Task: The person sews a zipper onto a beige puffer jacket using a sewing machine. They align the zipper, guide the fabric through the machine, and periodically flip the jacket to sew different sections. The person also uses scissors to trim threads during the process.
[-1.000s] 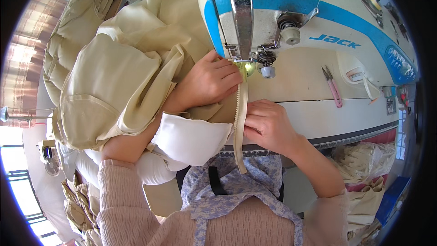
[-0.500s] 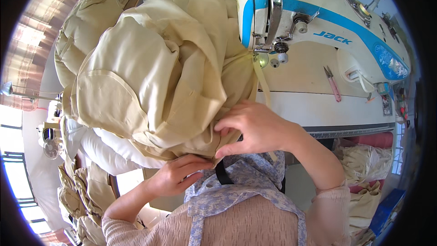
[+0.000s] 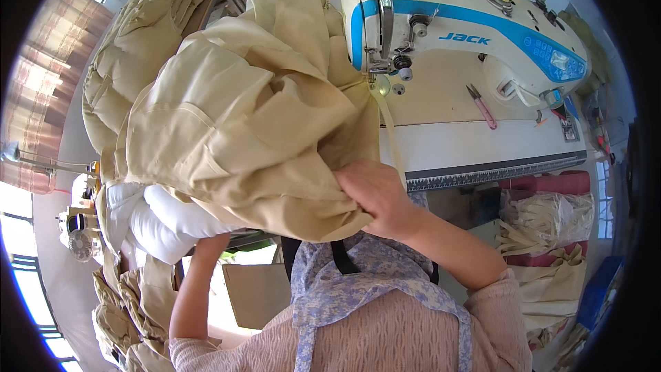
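The beige garment (image 3: 234, 117) has shifted: its lower fold now bulges right, past the middle of my view, while its bulk fills the left and centre. The sewing machine (image 3: 447, 24) stands upper right. I find most room for moving over the white tabletop (image 3: 475, 143), right of centre, bounded below by its dark ruled edge (image 3: 496, 169). The right hand (image 3: 377, 196), spread earlier, is now curled closed on the garment just below centre. The left hand (image 3: 215, 242) has gone from the hem to lower left, under the cloth; its fingers are hidden, so I cannot tell its grip. Pink-handled snips (image 3: 484, 110) lie right of centre.
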`<control>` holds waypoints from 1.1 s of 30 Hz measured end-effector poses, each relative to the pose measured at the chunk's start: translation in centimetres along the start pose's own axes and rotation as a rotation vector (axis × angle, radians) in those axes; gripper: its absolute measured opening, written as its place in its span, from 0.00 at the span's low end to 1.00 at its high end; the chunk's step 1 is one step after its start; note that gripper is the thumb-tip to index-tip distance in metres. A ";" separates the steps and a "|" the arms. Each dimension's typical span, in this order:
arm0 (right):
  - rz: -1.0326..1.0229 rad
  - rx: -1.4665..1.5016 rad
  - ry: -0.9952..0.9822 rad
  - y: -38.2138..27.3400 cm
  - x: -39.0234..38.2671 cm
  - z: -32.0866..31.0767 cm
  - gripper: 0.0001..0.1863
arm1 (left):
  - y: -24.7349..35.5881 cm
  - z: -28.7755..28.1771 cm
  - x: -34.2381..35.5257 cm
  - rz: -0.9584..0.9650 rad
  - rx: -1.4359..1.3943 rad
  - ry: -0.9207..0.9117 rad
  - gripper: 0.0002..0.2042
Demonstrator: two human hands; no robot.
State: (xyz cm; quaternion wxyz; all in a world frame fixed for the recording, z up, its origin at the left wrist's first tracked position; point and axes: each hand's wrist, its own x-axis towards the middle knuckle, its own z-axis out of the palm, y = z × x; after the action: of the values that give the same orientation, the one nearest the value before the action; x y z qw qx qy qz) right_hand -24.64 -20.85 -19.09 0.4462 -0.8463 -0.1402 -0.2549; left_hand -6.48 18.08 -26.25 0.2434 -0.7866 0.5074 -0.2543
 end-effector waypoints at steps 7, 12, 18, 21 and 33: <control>0.001 0.086 -0.296 1.2 -3.7 1.6 0.23 | -14.4 5.0 16.1 -0.442 -0.549 -0.123 0.15; 0.677 0.300 -0.154 -0.2 -6.0 1.6 0.27 | -8.0 -8.8 18.3 -0.021 -0.565 -0.839 0.13; 0.123 -0.032 -0.275 0.6 -5.0 2.3 0.20 | 2.3 -24.3 22.1 0.560 -1.315 0.305 0.05; -0.007 -0.070 -0.440 0.5 -5.2 2.6 0.14 | 7.6 -20.9 28.6 0.459 -0.982 0.235 0.14; 0.839 0.239 0.118 2.2 -12.7 -2.5 0.17 | 6.5 -12.5 24.2 0.612 -1.046 0.106 0.08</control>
State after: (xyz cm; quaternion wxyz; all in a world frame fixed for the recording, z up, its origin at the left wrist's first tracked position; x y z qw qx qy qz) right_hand -34.96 -24.29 -26.48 0.6130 -0.7564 0.2130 -0.0818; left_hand -10.32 -8.18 -17.33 -0.1388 -0.6066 0.7796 0.0715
